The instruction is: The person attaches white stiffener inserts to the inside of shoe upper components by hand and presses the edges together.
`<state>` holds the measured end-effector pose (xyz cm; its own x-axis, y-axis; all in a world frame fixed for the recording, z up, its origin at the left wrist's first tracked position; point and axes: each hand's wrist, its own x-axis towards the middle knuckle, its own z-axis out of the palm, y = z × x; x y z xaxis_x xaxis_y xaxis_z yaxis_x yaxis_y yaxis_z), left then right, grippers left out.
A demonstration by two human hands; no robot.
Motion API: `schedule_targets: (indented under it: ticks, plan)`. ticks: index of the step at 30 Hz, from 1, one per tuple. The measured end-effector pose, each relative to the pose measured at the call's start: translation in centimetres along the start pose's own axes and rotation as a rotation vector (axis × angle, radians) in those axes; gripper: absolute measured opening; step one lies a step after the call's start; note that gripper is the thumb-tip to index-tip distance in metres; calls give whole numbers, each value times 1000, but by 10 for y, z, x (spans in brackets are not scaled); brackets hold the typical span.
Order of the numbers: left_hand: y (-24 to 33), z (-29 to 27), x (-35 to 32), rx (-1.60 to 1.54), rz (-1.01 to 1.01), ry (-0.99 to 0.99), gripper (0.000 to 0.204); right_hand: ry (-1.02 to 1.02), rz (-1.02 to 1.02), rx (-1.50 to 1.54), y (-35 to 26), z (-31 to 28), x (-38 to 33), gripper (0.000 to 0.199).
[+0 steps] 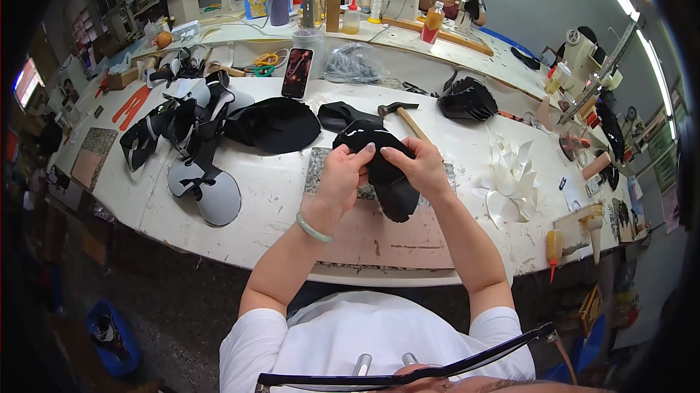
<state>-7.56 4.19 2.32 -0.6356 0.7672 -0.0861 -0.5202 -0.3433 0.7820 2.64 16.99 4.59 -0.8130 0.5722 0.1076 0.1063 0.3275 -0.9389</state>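
Note:
Between my two hands is a black shoe upper, held over the middle of the table. Its lower part hangs down toward me. My left hand, with a pale green bangle at the wrist, pinches its left side, thumb on top. My right hand grips the right side the same way, and the two thumbs nearly meet. The fingers underneath are mostly hidden. Beneath lie a speckled stone slab and a worn brownish board. Just beyond my right hand rests a hammer with a wooden handle.
Black pieces and grey-and-black shoe uppers lie to the left. White curved pieces and a black bundle are to the right. A phone stands at the back. A yellow glue bottle sits by the right edge.

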Motion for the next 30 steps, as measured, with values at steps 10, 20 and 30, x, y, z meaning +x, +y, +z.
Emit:
schedule_targets:
  ticks: [10, 20, 30]
  plan:
    - [-3, -14, 16, 75, 14, 53, 14, -185, 121, 2, -1, -13, 2, 35]
    - [-2, -11, 3, 46, 117, 33, 20, -59, -69, -229, 1, 0, -3, 39]
    - [-23, -17, 15, 134, 488, 193, 18, -114, -63, -243, 11, 3, -4, 47]
